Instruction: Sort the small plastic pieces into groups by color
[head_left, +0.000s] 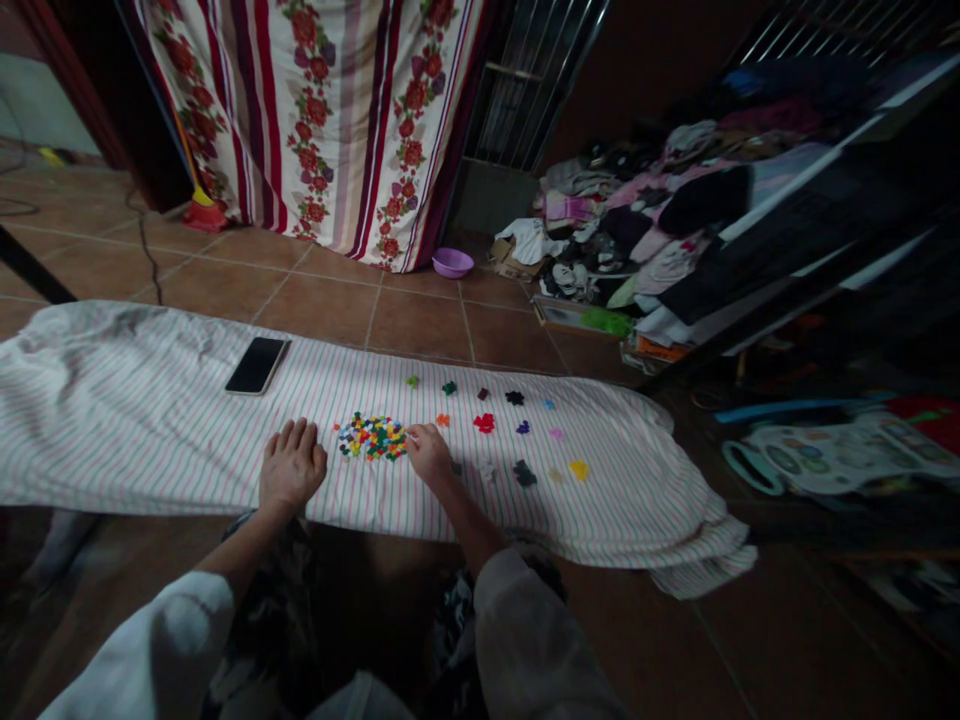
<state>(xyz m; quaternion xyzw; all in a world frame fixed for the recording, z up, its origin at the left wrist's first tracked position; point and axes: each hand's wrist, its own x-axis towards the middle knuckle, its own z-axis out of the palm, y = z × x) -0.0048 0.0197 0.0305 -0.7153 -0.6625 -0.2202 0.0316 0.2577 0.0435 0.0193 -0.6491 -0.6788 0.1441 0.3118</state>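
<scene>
A mixed pile of small coloured pieces [373,437] lies on a striped cloth [187,450]. At the pile's right edge is my right hand [430,453], its fingers pinched together; whatever they hold is too small to make out. My left hand [291,466] rests flat on the cloth, left of the pile, with nothing in it. Right of the pile, small single-colour groups are spread in rows, among them red pieces [484,424], black pieces [514,398], yellow pieces [578,469] and dark grey pieces [524,473]. My right hand partly hides one greyish group.
A phone [257,365] lies on the cloth at the left. Beyond, on the tiled floor, stand a purple basin [453,263] and a red broom [204,212] near a floral curtain [315,120]. Heaped clothes [645,220] fill the back right.
</scene>
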